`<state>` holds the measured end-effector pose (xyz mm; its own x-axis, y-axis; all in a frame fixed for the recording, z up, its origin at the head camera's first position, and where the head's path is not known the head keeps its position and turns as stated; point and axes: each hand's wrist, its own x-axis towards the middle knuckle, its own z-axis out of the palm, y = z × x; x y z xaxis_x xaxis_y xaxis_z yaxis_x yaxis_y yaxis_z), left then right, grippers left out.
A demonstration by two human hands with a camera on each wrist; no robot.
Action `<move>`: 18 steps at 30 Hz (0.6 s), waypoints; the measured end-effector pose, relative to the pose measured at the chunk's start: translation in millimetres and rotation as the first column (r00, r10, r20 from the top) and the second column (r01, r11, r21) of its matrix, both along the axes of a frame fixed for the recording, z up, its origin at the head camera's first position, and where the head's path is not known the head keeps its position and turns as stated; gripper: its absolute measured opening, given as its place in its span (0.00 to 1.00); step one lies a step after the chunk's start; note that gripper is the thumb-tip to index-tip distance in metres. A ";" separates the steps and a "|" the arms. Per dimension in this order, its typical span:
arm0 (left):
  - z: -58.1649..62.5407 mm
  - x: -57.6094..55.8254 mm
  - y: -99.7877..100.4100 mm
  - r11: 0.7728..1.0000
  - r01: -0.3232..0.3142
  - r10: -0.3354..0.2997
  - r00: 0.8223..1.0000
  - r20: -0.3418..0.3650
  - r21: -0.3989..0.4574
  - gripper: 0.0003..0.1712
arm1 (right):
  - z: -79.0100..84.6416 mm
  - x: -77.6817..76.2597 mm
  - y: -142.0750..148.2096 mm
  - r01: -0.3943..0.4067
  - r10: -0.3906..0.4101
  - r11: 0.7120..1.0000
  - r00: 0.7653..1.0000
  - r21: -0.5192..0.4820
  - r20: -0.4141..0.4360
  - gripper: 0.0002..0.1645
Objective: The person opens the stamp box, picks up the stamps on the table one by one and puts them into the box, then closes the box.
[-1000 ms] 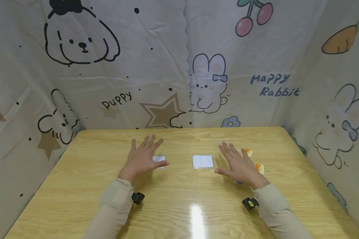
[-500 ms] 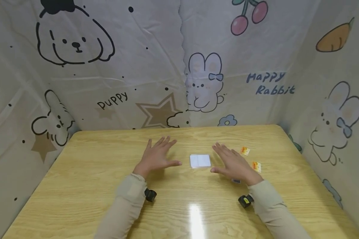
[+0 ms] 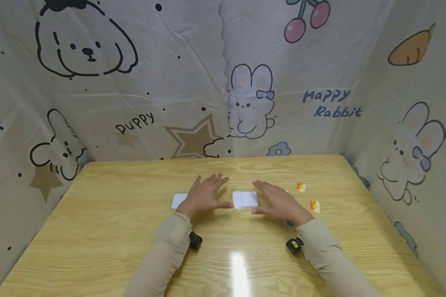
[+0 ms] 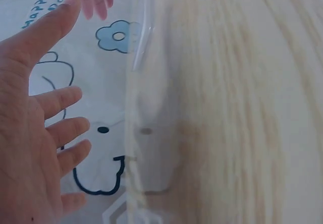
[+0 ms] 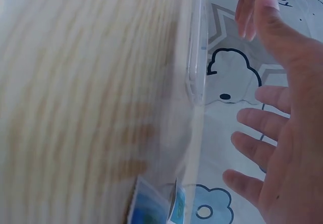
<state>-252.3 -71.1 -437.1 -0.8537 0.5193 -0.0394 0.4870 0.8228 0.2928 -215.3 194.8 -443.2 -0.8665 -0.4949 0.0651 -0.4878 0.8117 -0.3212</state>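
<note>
On a glossy, wood-grained table (image 3: 96, 231), a flat white rectangle (image 3: 245, 199) with a clear, smooth rim lies between two hands, its long axis running left to right, its short ends facing the palms. The left hand (image 3: 204, 196) and right hand (image 3: 281, 203) hover, fingers straight, thumbs held wide, gripping nothing. A second white rectangle (image 3: 179, 200) shows partly behind the left hand.
</note>
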 end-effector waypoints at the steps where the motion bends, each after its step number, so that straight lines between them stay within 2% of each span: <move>1: -0.8 -0.9 1.6 1.000 0.006 -0.006 1.000 0.007 0.003 0.54 | -0.4 -1.6 -1.6 0.002 -0.002 1.000 1.000 0.005 0.012 0.53; 11: -11.9 -7.1 17.4 0.999 0.025 -0.029 0.995 0.097 0.048 0.55 | -3.5 -20.5 -9.4 -0.003 -0.004 0.998 0.992 0.057 0.126 0.55; 18: -19.5 -8.0 21.2 0.998 0.017 -0.026 0.990 0.136 0.061 0.55 | -6.8 -24.6 -11.2 -0.001 -0.012 0.998 0.982 0.066 0.186 0.53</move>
<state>-260.3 -50.0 -456.6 -0.8310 0.5424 -0.1235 0.4565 0.7918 0.4057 -239.9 183.6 -449.9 -0.8632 -0.4878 -0.1302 -0.4198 0.8367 -0.3517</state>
